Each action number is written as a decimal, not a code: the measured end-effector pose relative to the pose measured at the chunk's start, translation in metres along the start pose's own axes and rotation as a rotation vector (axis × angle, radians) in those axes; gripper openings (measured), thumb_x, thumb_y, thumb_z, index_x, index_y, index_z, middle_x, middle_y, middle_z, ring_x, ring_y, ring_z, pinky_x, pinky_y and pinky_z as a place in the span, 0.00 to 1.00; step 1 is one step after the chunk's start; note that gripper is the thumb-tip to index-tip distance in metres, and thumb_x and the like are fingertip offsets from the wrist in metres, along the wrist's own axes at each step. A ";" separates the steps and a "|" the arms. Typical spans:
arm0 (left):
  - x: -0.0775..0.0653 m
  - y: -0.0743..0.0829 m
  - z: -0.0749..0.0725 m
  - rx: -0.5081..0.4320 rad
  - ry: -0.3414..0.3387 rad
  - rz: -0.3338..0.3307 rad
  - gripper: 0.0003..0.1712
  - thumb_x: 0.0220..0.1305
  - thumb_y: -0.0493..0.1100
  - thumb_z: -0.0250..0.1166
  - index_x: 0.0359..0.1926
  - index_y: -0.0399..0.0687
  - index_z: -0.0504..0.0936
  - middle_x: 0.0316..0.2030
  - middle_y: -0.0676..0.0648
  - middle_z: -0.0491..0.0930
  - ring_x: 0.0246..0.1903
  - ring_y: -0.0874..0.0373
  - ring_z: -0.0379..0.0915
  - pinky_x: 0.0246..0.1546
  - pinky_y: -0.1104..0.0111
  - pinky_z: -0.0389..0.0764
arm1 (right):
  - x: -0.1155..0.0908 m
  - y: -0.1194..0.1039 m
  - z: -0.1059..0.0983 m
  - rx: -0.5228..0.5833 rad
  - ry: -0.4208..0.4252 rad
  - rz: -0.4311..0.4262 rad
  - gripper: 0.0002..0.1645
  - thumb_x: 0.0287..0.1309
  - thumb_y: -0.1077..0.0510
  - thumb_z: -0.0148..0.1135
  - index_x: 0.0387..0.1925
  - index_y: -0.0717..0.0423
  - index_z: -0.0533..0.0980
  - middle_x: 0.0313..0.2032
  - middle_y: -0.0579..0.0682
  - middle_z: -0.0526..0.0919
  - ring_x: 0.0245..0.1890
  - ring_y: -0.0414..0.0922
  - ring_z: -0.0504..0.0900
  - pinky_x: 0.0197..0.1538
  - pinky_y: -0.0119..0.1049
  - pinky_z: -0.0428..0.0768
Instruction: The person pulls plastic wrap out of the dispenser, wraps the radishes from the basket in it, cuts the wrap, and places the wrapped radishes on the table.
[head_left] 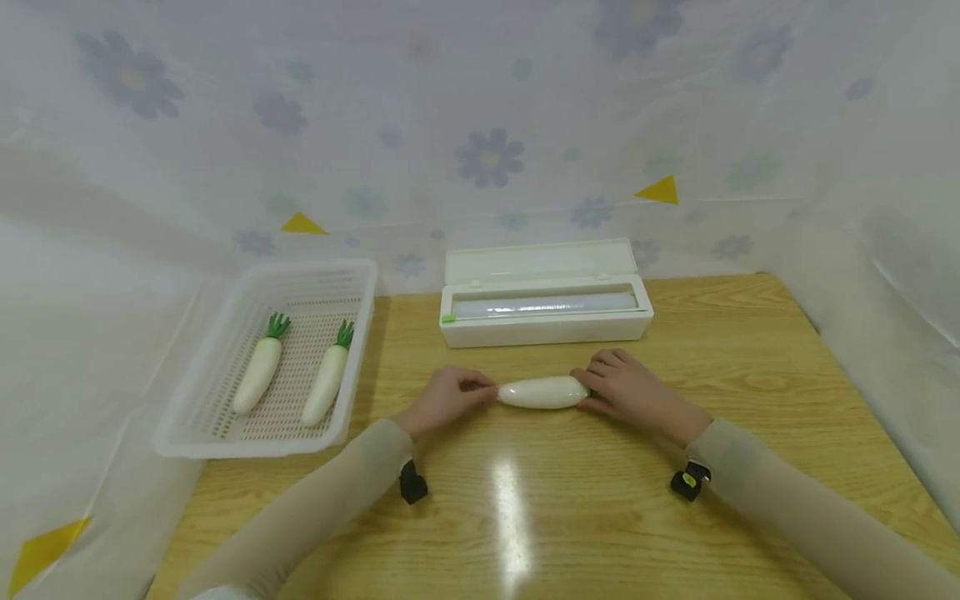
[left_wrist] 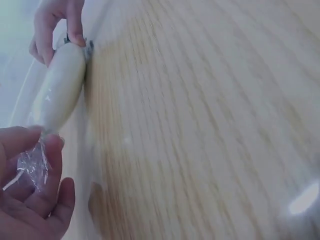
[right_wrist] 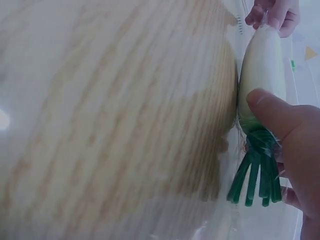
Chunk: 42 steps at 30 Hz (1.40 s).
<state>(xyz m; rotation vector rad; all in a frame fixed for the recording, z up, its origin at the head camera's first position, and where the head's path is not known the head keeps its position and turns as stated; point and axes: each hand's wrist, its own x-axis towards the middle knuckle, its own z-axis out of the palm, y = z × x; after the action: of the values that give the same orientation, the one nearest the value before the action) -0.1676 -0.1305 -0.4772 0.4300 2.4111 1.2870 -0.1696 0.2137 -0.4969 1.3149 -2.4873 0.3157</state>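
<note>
A white radish (head_left: pixel 543 392) wrapped in clear plastic film lies crosswise between both hands, over the wooden table. My left hand (head_left: pixel 454 400) pinches the gathered film at the radish's tapered end; in the left wrist view the crumpled film (left_wrist: pixel 35 167) shows between thumb and fingers. At the other end, my right hand (head_left: pixel 628 392) grips the radish near its leafy top, with the thumb laid along its white side. The green leaf stalks (right_wrist: pixel 257 172) stick out past this hand in the right wrist view.
Behind the hands stands a white box (head_left: pixel 546 330) with its lid (head_left: pixel 540 262) raised and a roll of cling film (head_left: pixel 544 305) inside. To the left, a white plastic basket (head_left: pixel 174 440) holds two more radishes (head_left: pixel 327 385). Flower-patterned sheeting (head_left: pixel 487 100) borders the table (head_left: pixel 600 517).
</note>
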 end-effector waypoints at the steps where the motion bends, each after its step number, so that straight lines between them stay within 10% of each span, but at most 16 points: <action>1: 0.000 0.002 0.000 -0.013 0.002 -0.022 0.11 0.72 0.46 0.69 0.48 0.45 0.90 0.36 0.49 0.89 0.32 0.59 0.83 0.34 0.68 0.84 | 0.000 0.000 0.000 -0.015 0.004 -0.006 0.31 0.55 0.48 0.79 0.55 0.62 0.83 0.42 0.54 0.86 0.47 0.54 0.80 0.55 0.55 0.78; 19: 0.005 0.028 -0.008 0.183 -0.022 -0.081 0.08 0.71 0.44 0.66 0.38 0.43 0.83 0.30 0.50 0.82 0.29 0.59 0.76 0.30 0.69 0.79 | 0.005 -0.007 -0.011 -0.073 -0.001 -0.005 0.30 0.56 0.48 0.79 0.54 0.62 0.82 0.42 0.54 0.86 0.47 0.55 0.80 0.56 0.54 0.77; 29: 0.004 0.037 0.009 0.414 0.074 0.008 0.05 0.65 0.41 0.68 0.34 0.44 0.81 0.28 0.51 0.80 0.27 0.60 0.71 0.30 0.70 0.75 | 0.005 -0.013 -0.011 -0.112 -0.047 -0.006 0.29 0.58 0.47 0.77 0.54 0.61 0.82 0.42 0.53 0.86 0.46 0.54 0.78 0.55 0.53 0.77; 34: 0.003 0.040 0.010 0.206 0.071 -0.029 0.09 0.71 0.40 0.61 0.33 0.41 0.83 0.27 0.49 0.82 0.26 0.59 0.75 0.28 0.70 0.78 | 0.005 -0.012 -0.008 -0.120 -0.030 -0.019 0.30 0.57 0.47 0.78 0.53 0.61 0.82 0.42 0.54 0.86 0.45 0.54 0.78 0.54 0.52 0.77; 38: 0.001 0.038 0.007 -0.160 0.065 -0.130 0.16 0.76 0.37 0.54 0.38 0.33 0.86 0.31 0.41 0.87 0.33 0.50 0.86 0.39 0.63 0.87 | 0.003 -0.011 -0.006 -0.112 -0.028 -0.013 0.30 0.57 0.47 0.78 0.53 0.62 0.82 0.42 0.54 0.86 0.45 0.54 0.77 0.54 0.52 0.76; 42: 0.000 0.032 0.005 -0.271 0.044 -0.164 0.13 0.76 0.35 0.58 0.48 0.29 0.85 0.37 0.39 0.89 0.39 0.47 0.88 0.46 0.61 0.87 | 0.003 -0.010 -0.006 -0.101 -0.028 -0.006 0.30 0.57 0.47 0.77 0.54 0.62 0.82 0.42 0.54 0.86 0.46 0.54 0.77 0.55 0.53 0.76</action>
<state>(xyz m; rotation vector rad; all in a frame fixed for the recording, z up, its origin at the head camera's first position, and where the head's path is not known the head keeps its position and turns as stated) -0.1625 -0.1096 -0.4526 0.1264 2.2094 1.5316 -0.1618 0.2078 -0.4896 1.2952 -2.4868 0.1687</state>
